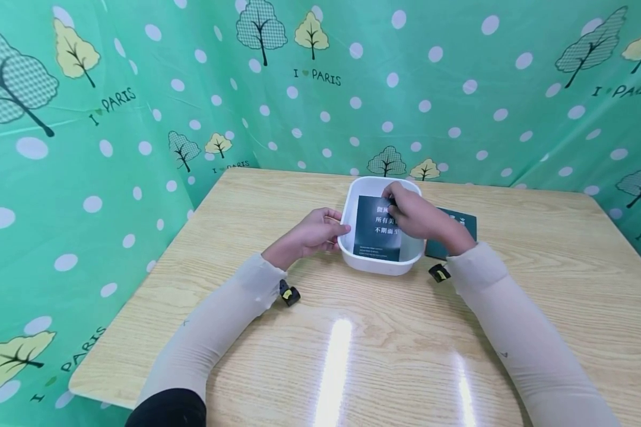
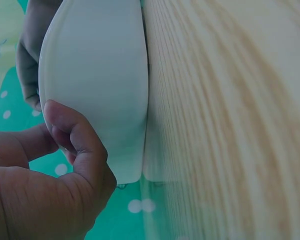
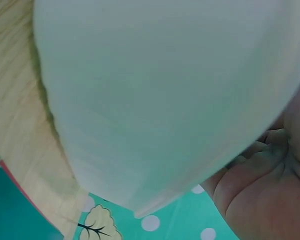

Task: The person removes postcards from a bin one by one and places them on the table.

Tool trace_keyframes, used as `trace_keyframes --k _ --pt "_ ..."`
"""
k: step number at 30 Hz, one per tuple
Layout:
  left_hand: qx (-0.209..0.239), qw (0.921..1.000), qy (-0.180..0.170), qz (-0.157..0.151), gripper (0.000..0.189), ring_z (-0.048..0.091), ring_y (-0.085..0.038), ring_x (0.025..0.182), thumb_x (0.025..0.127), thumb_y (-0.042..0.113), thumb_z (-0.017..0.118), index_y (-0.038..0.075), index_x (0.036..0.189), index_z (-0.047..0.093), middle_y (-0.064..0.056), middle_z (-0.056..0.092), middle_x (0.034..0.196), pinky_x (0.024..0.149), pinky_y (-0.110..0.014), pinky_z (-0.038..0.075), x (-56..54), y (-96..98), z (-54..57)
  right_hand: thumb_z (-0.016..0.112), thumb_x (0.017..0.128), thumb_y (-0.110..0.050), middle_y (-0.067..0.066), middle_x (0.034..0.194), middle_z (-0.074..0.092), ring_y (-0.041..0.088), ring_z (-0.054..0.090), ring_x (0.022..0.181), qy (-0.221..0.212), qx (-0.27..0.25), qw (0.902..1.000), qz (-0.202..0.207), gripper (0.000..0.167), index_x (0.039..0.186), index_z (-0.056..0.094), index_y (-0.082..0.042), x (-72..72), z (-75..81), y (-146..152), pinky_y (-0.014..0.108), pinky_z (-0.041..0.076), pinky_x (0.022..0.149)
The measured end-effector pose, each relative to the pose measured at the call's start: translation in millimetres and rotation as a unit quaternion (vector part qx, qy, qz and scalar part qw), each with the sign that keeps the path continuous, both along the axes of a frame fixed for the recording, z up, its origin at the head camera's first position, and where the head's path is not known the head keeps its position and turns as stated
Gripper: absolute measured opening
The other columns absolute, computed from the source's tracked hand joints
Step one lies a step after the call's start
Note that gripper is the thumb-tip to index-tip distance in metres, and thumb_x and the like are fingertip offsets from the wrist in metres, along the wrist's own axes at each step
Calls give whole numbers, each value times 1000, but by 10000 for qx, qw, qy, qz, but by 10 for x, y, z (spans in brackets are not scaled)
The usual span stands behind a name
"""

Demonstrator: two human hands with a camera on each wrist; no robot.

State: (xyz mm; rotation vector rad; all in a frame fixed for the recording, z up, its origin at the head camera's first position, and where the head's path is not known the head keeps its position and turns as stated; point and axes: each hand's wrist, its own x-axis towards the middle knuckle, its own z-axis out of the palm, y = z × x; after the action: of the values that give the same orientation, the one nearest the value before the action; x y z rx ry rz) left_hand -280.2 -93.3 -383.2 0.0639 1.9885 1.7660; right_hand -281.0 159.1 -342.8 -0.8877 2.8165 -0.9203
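A white plastic basin [image 1: 381,267] stands on the wooden table, and my left hand [image 1: 320,231] pinches its left rim. The left wrist view shows the left hand [image 2: 65,165] with fingers at the edge of the basin wall [image 2: 100,75]. Inside the basin is a dark green booklet [image 1: 371,234] with white printed characters. My right hand [image 1: 411,210] reaches over the basin's right rim and pinches the booklet near its upper right edge; the hand covers that corner. From the right wrist, the basin wall [image 3: 155,110] hides the right hand's [image 3: 270,185] fingertips.
A second dark green booklet [image 1: 466,220] lies on the table right of the basin, partly under the right forearm. A green patterned curtain [image 1: 352,107] hangs behind and left of the wooden table [image 1: 278,356]. Small black wrist devices [image 1: 289,293] sit below both cuffs.
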Motion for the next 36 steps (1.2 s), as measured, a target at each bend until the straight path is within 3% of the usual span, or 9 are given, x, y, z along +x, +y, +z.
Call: trace_keyframes --k 3,8,15,27,36 --pt "-6 10000 7 11 34 58 -18 68 100 7 66 3 128 47 -13 67 101 64 -30 52 0 0 -1 38 109 -2 21 114 53 32 57 101 -68 -34 9999 -72 18 126 39 1 33 56 -1 49 52 87" --pt "-3 10000 -4 24 35 58 -18 69 100 8 66 3 129 47 -16 66 105 65 -29 52 -1 1 -4 34 109 -2 23 124 53 37 59 114 -152 -164 9995 -223 19 128 36 1 73 162 37 54 52 97" --pt "-12 10000 -50 -14 41 57 -18 69 101 8 65 1 135 44 -24 64 115 65 -29 51 8 -1 22 34 110 -4 26 131 49 40 54 118 203 -161 9985 -492 25 133 36 4 126 301 122 58 48 102" --pt "-77 10000 -19 -25 40 58 -19 71 101 9 65 3 134 45 -24 66 119 67 -30 52 26 1 31 34 109 -3 32 125 52 44 58 109 852 -415 9930 -712 28 135 32 7 125 403 281 59 51 94" --pt "-34 10000 -8 -30 42 58 -17 69 100 8 65 0 136 44 -25 65 117 64 -28 52 6 3 4 34 110 -5 31 117 49 44 54 102 1448 -843 9819 -878 27 132 31 10 133 493 479 57 48 86"
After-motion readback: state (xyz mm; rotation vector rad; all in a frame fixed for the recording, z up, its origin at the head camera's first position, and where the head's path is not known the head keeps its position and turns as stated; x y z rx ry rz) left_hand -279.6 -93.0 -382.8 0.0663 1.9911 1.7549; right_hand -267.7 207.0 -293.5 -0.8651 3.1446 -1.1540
